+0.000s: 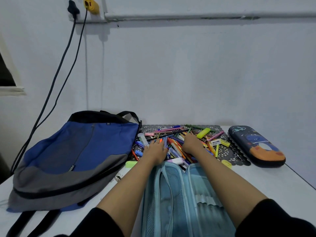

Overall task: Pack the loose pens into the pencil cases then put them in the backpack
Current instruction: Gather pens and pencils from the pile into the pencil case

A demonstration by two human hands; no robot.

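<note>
A heap of loose pens and markers point(176, 142) lies on a dark lacy mat point(229, 152) at the back of the white table. My left hand point(156, 150) rests on the left side of the heap with fingers spread over several pens. My right hand point(190, 142) lies on the middle of the heap, fingers curled down among the pens; what it holds is hidden. A light blue pencil case point(179, 199) lies open in front of the heap, between my forearms. A blue and grey backpack point(73, 156) lies flat at the left.
A dark blue hard pencil case with a dinosaur print point(256, 145) lies closed at the right of the mat. Two cables point(56, 79) hang from wall sockets behind the backpack. The table's right edge point(301, 175) runs near the dinosaur case.
</note>
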